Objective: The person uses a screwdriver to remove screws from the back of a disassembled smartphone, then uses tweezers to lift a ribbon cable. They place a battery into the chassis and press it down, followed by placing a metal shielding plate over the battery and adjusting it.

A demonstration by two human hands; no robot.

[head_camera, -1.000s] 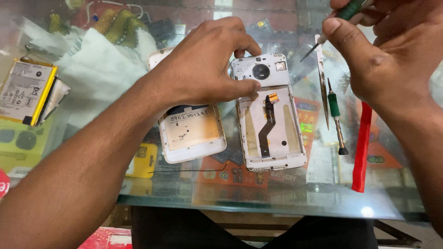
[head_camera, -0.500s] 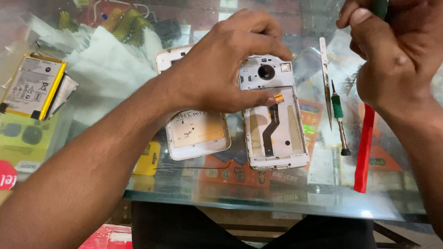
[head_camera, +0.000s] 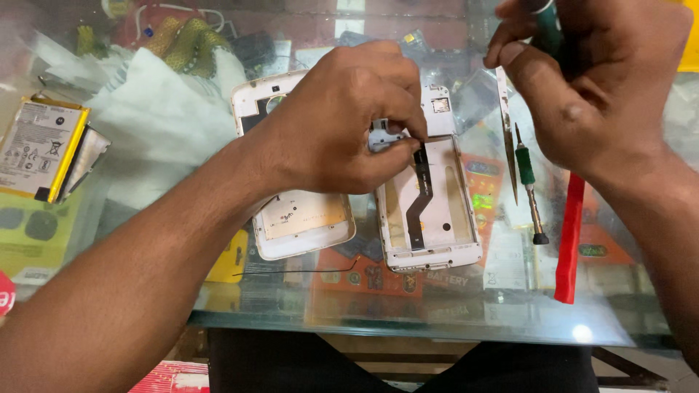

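Left hand (head_camera: 342, 120) pinches the top of the black flex cable (head_camera: 418, 193) on the opened white phone frame (head_camera: 429, 207), lying near the glass counter's (head_camera: 408, 320) front edge. Right hand (head_camera: 590, 80), raised above the counter's right side, grips a green-handled screwdriver (head_camera: 547, 25). A second white phone shell (head_camera: 302, 222) lies just beside the frame.

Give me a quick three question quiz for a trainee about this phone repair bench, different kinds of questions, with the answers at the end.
1. True or false: the left hand rests on the open phone frame.
2. What does the right hand grip? A) green-handled screwdriver B) red pry stick C) battery
3. Which tool lies on the glass table between the frame and the red pry stick?

Key: 1 true; 2 A; 3 the small green screwdriver.
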